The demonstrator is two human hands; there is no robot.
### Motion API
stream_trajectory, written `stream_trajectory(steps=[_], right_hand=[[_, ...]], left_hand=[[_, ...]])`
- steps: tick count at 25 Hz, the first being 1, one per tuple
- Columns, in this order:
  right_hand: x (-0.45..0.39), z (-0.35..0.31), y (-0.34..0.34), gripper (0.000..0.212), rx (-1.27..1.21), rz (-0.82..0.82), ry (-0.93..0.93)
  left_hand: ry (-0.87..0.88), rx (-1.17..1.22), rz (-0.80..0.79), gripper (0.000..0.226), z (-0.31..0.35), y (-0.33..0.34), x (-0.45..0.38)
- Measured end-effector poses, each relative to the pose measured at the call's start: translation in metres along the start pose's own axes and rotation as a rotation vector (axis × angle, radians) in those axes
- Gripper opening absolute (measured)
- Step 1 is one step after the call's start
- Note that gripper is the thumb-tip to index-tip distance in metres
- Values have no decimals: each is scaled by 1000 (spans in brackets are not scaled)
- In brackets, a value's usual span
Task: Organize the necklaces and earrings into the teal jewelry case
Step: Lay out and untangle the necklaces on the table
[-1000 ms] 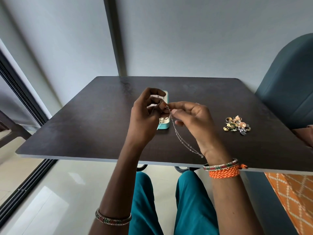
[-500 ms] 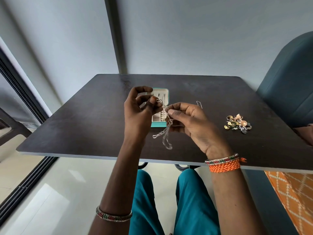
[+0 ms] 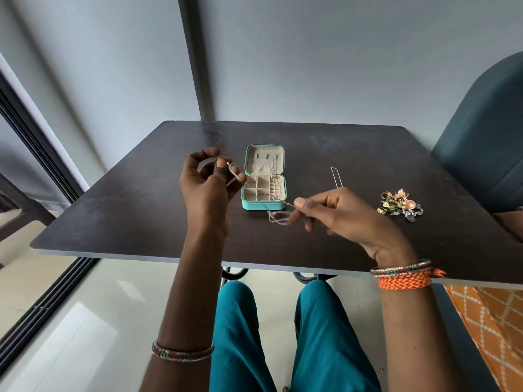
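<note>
A dark square bench [image 3: 141, 210] is seen from above, with a person seated at its near edge. A small teal jewelry case [image 3: 263, 205] lies open near the middle of the bench, its lid laid flat away from the viewer and its cream compartments exposed. The left hand [image 3: 206, 188] is raised to the left of the case, one end of a thin silver necklace [image 3: 278, 217] pinched between thumb and fingers [image 3: 223, 165]. The right hand [image 3: 336, 213] is held just right of the case, its thumb and forefinger pinching the chain's other part, while a loop of it hangs in front of the case. A second fine chain [image 3: 336, 176] lies on the bench behind the right hand. A pile of earrings [image 3: 400, 205] rests further right, well apart from the case.
</note>
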State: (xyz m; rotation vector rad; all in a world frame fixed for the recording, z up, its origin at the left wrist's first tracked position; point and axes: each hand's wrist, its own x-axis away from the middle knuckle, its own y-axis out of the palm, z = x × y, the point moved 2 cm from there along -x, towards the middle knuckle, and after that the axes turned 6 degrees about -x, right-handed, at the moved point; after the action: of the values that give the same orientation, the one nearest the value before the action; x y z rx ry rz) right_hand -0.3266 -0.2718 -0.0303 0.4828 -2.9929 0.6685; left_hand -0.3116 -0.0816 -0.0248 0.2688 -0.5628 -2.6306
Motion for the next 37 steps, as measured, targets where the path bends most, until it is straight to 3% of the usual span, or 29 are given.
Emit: stream_trajectory(steps=[3,6,8,10,14,19,21,23,26,31,35,37], right_hand=[[-3,9,-3,31,223,122,111],[-15,23,-9,36,261,484,89],[-23,33,-13,55,134,602,56],[-29,45,-17,61,-112,676,0],[-28,60,-34,24,-335,811,-109],[-29,57,-37,22,-406,896,-198],[-31,51,-39,26,-657,828,-180],[-35,48,-42,29,-979,635,-102],[-41,47,-52,33,-1111,419,-24],[-56,47,-72,23,-705,306,-12],[-60,33,-84,10,-17,153,16],[-59,23,-87,11,172,130,-2]], left_hand=[[-44,-22,-30,22,7,-4,-5],[-87,-102,-50,23,5,-9,-4],[-116,-137,-42,25,-1,-13,-3],[-74,-187,28,24,-7,-22,-5],[94,-259,201,25,-11,-46,-15],[143,-229,229,22,-22,-51,-21],[164,-196,232,20,-27,-51,-21],[174,-179,254,14,-32,-56,-25],[187,-207,286,10,-36,-67,-35],[337,-394,200,12,-30,-78,-51],[375,-413,70,19,-25,-75,-53],[389,-414,51,20,-24,-72,-54]])
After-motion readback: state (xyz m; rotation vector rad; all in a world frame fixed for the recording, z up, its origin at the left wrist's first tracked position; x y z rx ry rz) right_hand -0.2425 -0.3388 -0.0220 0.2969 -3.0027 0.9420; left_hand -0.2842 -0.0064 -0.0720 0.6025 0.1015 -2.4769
